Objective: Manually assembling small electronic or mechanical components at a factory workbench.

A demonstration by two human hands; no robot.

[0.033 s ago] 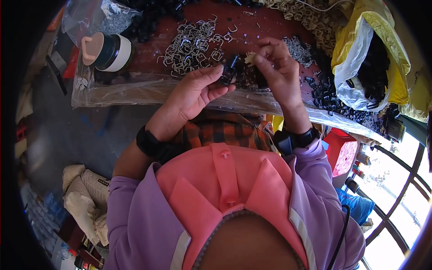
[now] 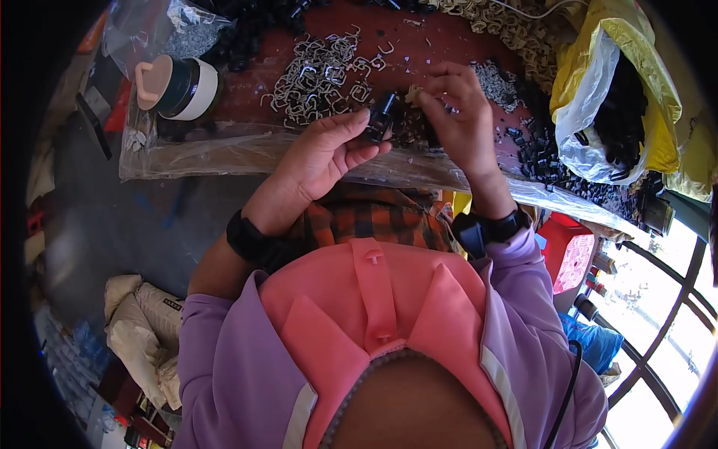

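Note:
My left hand [image 2: 329, 148] is closed round a small black plastic part [image 2: 379, 126], from which a shiny dark pin points up and away. Just to its right, my right hand [image 2: 465, 123] pinches a small cream-coloured plastic piece [image 2: 413, 95] between thumb and forefinger, its other fingers loosely curled. A short gap separates the two pieces. Beyond my left hand lies a heap of bent, U-shaped metal clips [image 2: 310, 82] on the red tabletop [image 2: 250, 93]. Small dark bits lie under my hands, partly hidden.
A dark green mug [image 2: 176, 86] with a lid stands at the left. Small metal pieces [image 2: 495, 86], cream plastic parts [image 2: 523, 49] and little black pieces [image 2: 550, 161] lie in heaps to the right. A yellow bag [image 2: 662, 127] with a white liner holds black parts.
My right hand has shifted very slightly left with the cream piece, and its fingers have turned a little. My left hand and the black part have hardly moved.

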